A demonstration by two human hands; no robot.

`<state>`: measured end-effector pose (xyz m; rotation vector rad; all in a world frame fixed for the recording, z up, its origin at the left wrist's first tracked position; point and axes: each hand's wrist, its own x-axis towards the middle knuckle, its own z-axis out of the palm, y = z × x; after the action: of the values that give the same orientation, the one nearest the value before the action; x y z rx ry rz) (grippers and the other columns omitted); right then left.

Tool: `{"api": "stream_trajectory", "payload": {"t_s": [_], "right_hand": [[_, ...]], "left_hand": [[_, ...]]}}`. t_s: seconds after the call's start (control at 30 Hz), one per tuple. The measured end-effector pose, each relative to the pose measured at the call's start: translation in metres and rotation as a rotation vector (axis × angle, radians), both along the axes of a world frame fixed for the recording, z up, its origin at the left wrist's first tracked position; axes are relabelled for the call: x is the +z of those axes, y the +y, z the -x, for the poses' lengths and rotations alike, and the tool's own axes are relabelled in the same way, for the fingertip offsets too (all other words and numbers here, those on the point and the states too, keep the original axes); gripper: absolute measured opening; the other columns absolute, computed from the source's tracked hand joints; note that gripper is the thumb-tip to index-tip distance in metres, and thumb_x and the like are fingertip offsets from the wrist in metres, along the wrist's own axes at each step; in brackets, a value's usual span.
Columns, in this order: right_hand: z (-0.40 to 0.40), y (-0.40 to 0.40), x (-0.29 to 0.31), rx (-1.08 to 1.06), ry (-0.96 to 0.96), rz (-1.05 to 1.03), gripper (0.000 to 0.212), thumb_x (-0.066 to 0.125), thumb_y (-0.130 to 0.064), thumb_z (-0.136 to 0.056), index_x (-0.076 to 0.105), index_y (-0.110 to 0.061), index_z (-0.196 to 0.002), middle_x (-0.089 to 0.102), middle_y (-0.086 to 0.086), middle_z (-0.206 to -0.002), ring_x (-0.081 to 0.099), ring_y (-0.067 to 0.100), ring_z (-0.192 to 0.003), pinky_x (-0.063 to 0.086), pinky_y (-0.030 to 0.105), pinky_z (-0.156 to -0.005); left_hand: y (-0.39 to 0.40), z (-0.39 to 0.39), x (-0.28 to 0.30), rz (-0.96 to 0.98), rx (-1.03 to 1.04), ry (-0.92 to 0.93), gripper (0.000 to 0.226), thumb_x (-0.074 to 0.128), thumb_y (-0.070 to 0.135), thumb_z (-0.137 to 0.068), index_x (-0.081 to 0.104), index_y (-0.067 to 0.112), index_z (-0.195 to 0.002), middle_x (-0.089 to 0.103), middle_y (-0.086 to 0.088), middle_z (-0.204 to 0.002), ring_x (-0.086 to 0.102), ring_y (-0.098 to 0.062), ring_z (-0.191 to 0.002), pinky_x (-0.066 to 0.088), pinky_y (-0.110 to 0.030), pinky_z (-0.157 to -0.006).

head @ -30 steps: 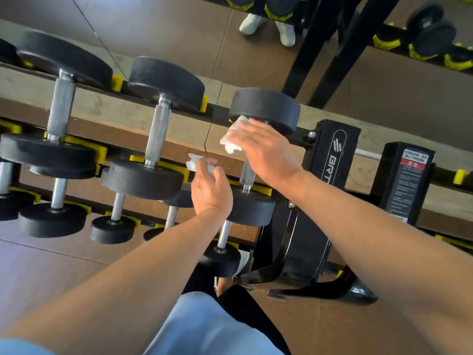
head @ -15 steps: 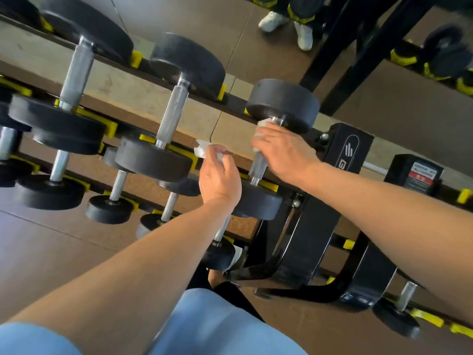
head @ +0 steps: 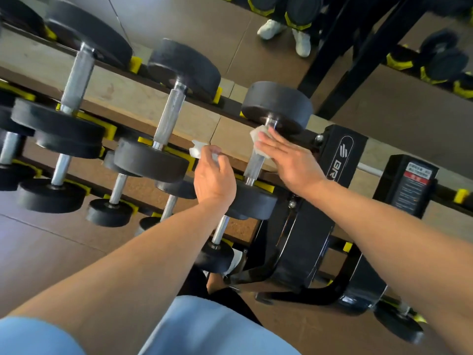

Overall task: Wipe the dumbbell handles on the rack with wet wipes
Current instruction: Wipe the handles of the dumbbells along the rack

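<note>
Right hand [head: 286,157], fingers straight, presses a wet wipe [head: 259,139] against the upper handle [head: 253,165] of the rightmost top-rail dumbbell on the rack [head: 330,160]; left hand [head: 213,179] pinches 1 crumpled wipe [head: 197,149] beside it.

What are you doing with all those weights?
A person is cleaning dumbbells on a rack. Their right hand presses a wet wipe with flat fingers against the handle of the end dumbbell. Their left hand holds another wipe bunched up, beside it.
</note>
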<state>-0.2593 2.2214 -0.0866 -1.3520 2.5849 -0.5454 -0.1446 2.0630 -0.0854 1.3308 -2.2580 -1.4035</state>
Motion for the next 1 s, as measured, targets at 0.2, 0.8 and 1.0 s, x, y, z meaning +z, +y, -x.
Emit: {"api": "stream_trajectory", "payload": {"t_s": [0.2, 0.8, 1.0], "right_hand": [[-0.085, -0.035, 0.024, -0.666, -0.602, 0.218, 0.035, 0.042, -0.024, -0.106, 0.057, -0.028, -0.138, 0.062, -0.001, -0.133, 0.06, 0.015, -0.112, 0.048, 0.024, -0.089], [-0.269, -0.108, 0.114, -0.657, -0.62, 0.445, 0.027, 0.065, -0.023, -0.095, 0.067, -0.036, -0.118, 0.048, -0.032, -0.129, 0.036, -0.015, -0.13, 0.036, 0.023, -0.113], [-0.311, -0.15, 0.135, -0.706, -0.521, 0.591, 0.02, 0.065, -0.031, -0.095, 0.068, -0.039, -0.112, 0.063, -0.03, -0.116, 0.053, -0.009, -0.119, 0.04, 0.012, -0.101]], "left_hand": [[-0.003, -0.004, 0.01, 0.107, -0.111, -0.026, 0.015, 0.043, 0.042, -0.102, 0.049, 0.034, -0.113, 0.061, 0.008, -0.106, 0.059, -0.012, -0.095, 0.055, -0.033, -0.082], [-0.069, -0.136, 0.108, -1.06, 0.054, 0.154, 0.037, 0.066, 0.041, -0.093, 0.065, 0.014, -0.119, 0.073, -0.012, -0.112, 0.07, -0.03, -0.105, 0.055, -0.05, -0.095], [-0.142, -0.179, 0.099, -0.972, -0.026, 0.186, 0.006, 0.063, 0.028, -0.096, 0.068, 0.024, -0.096, 0.066, -0.005, -0.093, 0.056, -0.017, -0.068, 0.047, -0.034, -0.063]]}}
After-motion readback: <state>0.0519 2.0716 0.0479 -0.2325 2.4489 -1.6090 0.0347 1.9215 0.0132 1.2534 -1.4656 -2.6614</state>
